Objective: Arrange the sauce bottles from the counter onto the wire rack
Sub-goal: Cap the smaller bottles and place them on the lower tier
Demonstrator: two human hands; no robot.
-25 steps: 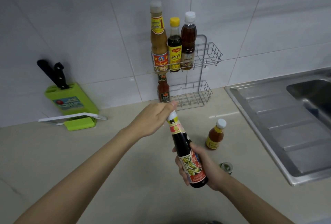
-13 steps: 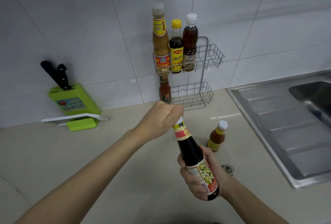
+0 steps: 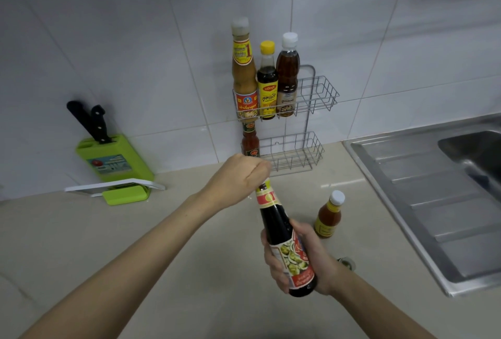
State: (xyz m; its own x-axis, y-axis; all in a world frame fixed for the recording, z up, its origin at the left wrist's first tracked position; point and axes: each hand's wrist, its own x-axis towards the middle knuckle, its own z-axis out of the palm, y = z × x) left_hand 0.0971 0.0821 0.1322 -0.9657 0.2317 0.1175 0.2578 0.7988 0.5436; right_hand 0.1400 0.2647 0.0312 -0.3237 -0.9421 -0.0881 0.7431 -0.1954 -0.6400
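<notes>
**Dark bottle in both hands, rack waiting**

At the lower centre of the frame the right hand (image 3: 301, 260) is holding a dark sauce bottle (image 3: 284, 238) above the bench (image 3: 189, 271), its fingers (image 3: 272, 262) wrapping round the labelled lower body. The bottle is leaning with its top toward the upper left. The left hand (image 3: 238, 178) is closing over the cap, fingers curled tight around the top, so the cap itself is hidden and whether it is being tightened cannot be told.

The wire rack (image 3: 306, 121) is standing against the tiled wall at the centre of the frame. Its upper basket is carrying three bottles at its left end: a tall tan bottle (image 3: 244, 73), a yellow-capped bottle (image 3: 267, 81) and a white-capped brown bottle (image 3: 288, 75). The right part of that basket is looking free. In the lower basket a small red bottle (image 3: 250, 143) is sitting at the left, with open wire to its right. One small orange bottle (image 3: 328, 216) is standing on the bench just right of the held one, not yet racked.

To do this step well, the person is probably best making sure the cap is snug, then bringing the bottle upright before lifting. The upper basket looks the safer home for a bottle this tall, since the lower one is sitting close under it. Lowering it straight down beside the white-capped bottle, base first, is likely to avoid knocking the neighbours.
</notes>
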